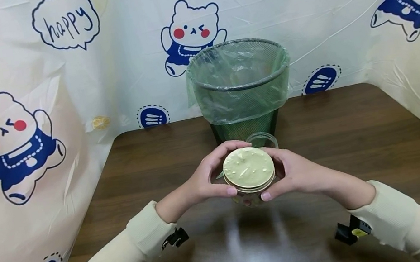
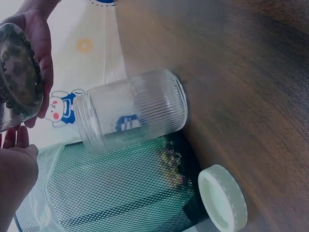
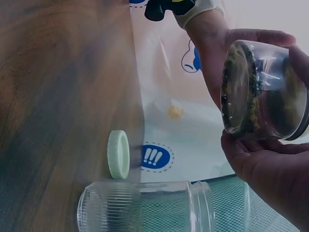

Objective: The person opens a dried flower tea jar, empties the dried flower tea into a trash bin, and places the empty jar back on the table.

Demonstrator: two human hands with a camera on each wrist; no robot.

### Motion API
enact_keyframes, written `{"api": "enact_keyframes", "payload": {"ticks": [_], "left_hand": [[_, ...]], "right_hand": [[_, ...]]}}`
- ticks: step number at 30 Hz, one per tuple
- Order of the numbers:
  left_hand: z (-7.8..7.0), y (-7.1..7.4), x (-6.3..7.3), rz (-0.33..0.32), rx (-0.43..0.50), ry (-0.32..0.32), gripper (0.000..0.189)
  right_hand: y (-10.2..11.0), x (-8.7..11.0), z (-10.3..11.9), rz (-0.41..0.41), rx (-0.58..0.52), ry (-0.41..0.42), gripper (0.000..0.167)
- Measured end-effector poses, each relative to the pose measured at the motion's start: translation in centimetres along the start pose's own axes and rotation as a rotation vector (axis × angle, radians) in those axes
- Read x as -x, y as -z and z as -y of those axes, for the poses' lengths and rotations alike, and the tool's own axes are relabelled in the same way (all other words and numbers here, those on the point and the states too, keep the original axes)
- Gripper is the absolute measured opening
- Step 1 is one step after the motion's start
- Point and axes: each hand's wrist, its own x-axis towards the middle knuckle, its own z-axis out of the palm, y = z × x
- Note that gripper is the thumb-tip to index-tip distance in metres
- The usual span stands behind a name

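Note:
Both hands hold a clear jar [image 3: 270, 89] with a gold top [image 1: 248, 167], raised over the table. Dark green and yellowish bits show through its wall and base. My left hand [image 1: 203, 182] curls round one side, thumb at the front; my right hand [image 1: 300, 169] curls round the other. Just beyond stands an uncovered clear jar [image 2: 130, 108] with a ribbed lower part; in the head view the held jar and right hand hide most of it. A pale green lid [image 2: 223, 199] is on the table beside that jar.
A mesh bin [image 1: 248, 127] lined with a green plastic bag [image 1: 242, 103] stands at the back of the brown wooden table [image 1: 148, 159]. Printed cloth [image 1: 131, 47] hangs behind and along both sides.

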Motion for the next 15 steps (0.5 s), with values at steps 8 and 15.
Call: {"api": "enact_keyframes", "payload": {"ticks": [8,15], "left_hand": [[0.01,-0.29,-0.1,-0.089,-0.036,0.026,0.078],[0.24,-0.8,-0.07,-0.199,-0.079,0.04,0.08]], "right_hand": [[0.07,-0.1,-0.03,-0.054,0.039,-0.014,0.071],[-0.21,-0.3,0.0,-0.161,0.102,-0.028,0.071]]}}
